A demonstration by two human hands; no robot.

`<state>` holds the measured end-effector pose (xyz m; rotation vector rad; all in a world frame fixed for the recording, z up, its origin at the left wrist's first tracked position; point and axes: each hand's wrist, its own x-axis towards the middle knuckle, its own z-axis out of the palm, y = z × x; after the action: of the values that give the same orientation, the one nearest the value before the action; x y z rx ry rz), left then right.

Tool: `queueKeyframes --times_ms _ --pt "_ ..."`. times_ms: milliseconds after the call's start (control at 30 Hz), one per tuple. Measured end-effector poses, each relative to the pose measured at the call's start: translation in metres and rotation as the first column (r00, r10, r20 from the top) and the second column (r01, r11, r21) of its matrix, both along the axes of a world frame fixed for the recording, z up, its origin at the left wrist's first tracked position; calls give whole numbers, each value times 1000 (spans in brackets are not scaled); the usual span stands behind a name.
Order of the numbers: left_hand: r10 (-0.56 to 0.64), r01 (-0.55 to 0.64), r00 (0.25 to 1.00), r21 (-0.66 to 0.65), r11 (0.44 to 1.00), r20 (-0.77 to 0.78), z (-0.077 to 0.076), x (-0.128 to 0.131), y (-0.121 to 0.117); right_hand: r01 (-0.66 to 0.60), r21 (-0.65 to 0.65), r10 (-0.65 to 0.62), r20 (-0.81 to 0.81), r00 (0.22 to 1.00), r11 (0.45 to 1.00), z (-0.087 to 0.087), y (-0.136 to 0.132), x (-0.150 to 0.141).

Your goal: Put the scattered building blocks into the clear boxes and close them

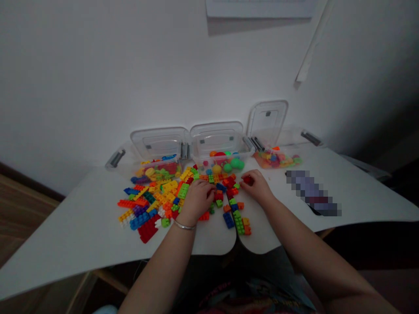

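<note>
A heap of coloured plastic building bricks [157, 198] is spread over the white table [72, 231]. My left hand [196, 198] rests on the bricks in the middle of the heap, fingers curled down over red pieces [218, 196]. A thin bracelet circles that wrist. My right hand [257, 186] lies just to the right, with its fingers pinched on a small red brick [247, 179]. Green, blue and orange bricks [237, 220] lie between my two forearms near the table's front edge.
Three clear plastic boxes with raised lids stand along the wall: the left box [157, 163] and middle box [222, 159] hold bricks and balls, the right box [278, 158] holds small coloured pieces. A blurred dark object [312, 194] lies at right.
</note>
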<state>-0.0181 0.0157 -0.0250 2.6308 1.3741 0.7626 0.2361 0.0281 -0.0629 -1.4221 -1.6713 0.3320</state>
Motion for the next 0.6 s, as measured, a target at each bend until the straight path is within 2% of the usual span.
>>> queueKeyframes --times_ms 167,400,500,600 --pt "-10 10 1000 3 1000 0 2 0 -1 43 -6 -43 -102 994 999 0 2 2" --pt "-8 8 1000 7 1000 -7 2 0 -1 14 51 -2 -238 971 999 2 -2 0" --pt "-8 8 1000 10 1000 -3 1 0 0 39 115 -5 -282 959 993 9 -8 1" --pt "-15 15 1000 10 1000 3 1 0 0 137 247 -71 -258 964 959 26 -14 7"
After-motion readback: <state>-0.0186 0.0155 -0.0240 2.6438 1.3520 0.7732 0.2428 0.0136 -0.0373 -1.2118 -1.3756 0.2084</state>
